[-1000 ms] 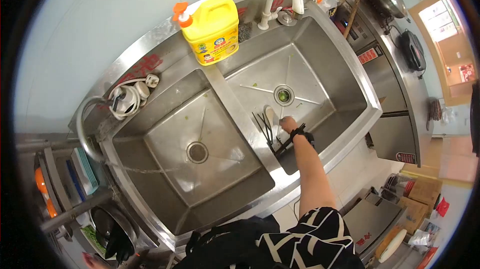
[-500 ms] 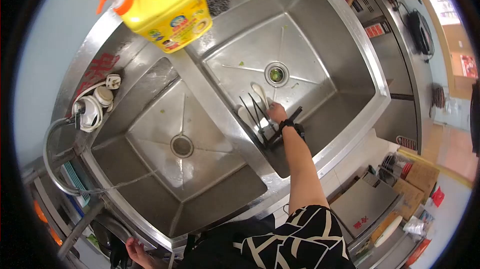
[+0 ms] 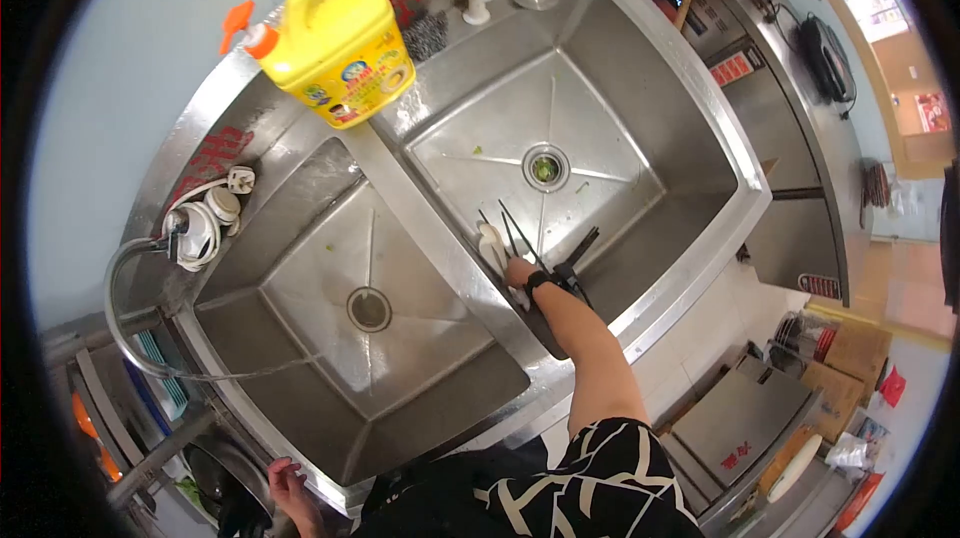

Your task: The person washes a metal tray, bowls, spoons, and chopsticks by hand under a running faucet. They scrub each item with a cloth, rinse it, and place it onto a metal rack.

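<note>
In the right-hand basin (image 3: 620, 178), my right hand (image 3: 517, 272) is down near the dividing wall, its fingers closed around white spoons (image 3: 490, 244). The spoon bowls stick out past my fingers; the handles are partly hidden by the hand. Thin black chopsticks (image 3: 523, 235) lean just beside the hand, and more black sticks (image 3: 577, 250) lie to the right of my wrist. My left hand (image 3: 290, 486) hangs by the front left edge of the sink, fingers loosely apart, with nothing seen in it.
Water runs from a curved faucet (image 3: 122, 313) into the left basin (image 3: 290, 338). A yellow detergent jug (image 3: 345, 48) stands at the back beside a steel scrubber (image 3: 427, 36). A coiled white cord (image 3: 200, 233) lies on the left ledge. Green scraps sit in the right drain (image 3: 545, 170).
My right hand has moved left and toward me, bringing one spoon next to the other by the dividing wall. My left hand has shifted slightly right, and the view has tilted a little.
</note>
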Demonstrator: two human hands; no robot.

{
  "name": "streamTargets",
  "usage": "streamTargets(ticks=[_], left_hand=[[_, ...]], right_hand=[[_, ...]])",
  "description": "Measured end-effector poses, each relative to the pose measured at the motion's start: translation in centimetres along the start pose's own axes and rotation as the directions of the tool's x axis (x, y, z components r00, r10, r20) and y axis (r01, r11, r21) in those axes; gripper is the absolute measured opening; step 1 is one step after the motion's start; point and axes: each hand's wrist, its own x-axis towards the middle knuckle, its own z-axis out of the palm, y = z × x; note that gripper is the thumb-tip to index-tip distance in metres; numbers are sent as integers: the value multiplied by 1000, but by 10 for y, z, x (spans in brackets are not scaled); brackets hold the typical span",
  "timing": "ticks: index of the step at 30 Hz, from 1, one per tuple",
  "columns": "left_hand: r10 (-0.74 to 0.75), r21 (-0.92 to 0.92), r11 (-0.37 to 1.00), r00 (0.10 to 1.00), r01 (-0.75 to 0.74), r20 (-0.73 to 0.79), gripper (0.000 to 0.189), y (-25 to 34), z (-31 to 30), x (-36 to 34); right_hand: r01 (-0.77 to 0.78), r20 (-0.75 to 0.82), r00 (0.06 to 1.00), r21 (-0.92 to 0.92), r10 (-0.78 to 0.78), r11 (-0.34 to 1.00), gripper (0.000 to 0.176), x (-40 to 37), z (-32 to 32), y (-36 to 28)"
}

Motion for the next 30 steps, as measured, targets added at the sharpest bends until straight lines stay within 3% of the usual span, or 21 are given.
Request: streamTargets(ticks=[2,3,5,6,8,9,10,13,14,16,17,20,23,24,26,28,30], left_hand=[[-7,-36,999,998,9,57,10,-6,-3,-2],[-8,-60,998,996,13,91,9,-13,-5,-2],[-8,-65,998,987,19,160,15,-25,-11,0],[-13,-48,999,971,25,237,22,-30,-15,-3],[-4,-111,993,980,27,197,16,-16,-3,-12],[-4,-154,988,986,30,166,10,-11,0,-15],[6,-170,985,986,23,169,10,-13,-3,-17],[-5,-170,984,970,48,242,10,-21,-13,-16],[33,-204,979,956,29,293,11,-26,-16,-14],[85,-274,962,944,6,319,11,-29,-13,-14],[120,-276,961,919,-13,375,12,-22,-10,-11],[119,-303,952,863,42,492,15,7,5,-5],[269,-347,937,705,-34,656,24,40,23,1],[323,-424,905,678,-19,660,29,42,29,4],[265,-432,894,640,117,722,34,51,36,16],[274,-498,861,729,105,627,34,50,32,23],[287,-557,827,794,78,536,34,34,22,32]], right_hand=[[279,121,959,-233,-257,932,39,8,-1,10],[282,117,958,-249,-261,926,39,2,-2,11],[135,50,990,9,-135,991,22,-26,-22,2],[139,44,989,-6,-138,990,22,-42,-33,0],[373,-47,927,1,-373,928,27,-77,-62,-9],[210,1,977,188,-214,959,24,-88,-70,-10],[212,-13,977,177,-213,961,24,-100,-77,-11],[260,-430,901,445,-50,857,17,-136,-99,-25],[274,-445,893,425,-65,863,17,-157,-114,-43],[317,-366,931,795,-8,517,18,-192,-142,-83],[414,-399,908,814,-126,407,16,-209,-150,-109],[431,-357,900,815,-250,387,17,-250,-150,-190],[459,-303,847,831,-437,315,18,-281,-112,-288],[423,-261,838,865,-479,269,18,-273,-89,-313],[419,-241,838,860,-490,293,22,-281,-51,-368],[461,-240,782,844,-575,276,21,-270,-19,-405],[366,-191,840,891,-508,269,20,-279,-4,-437]])
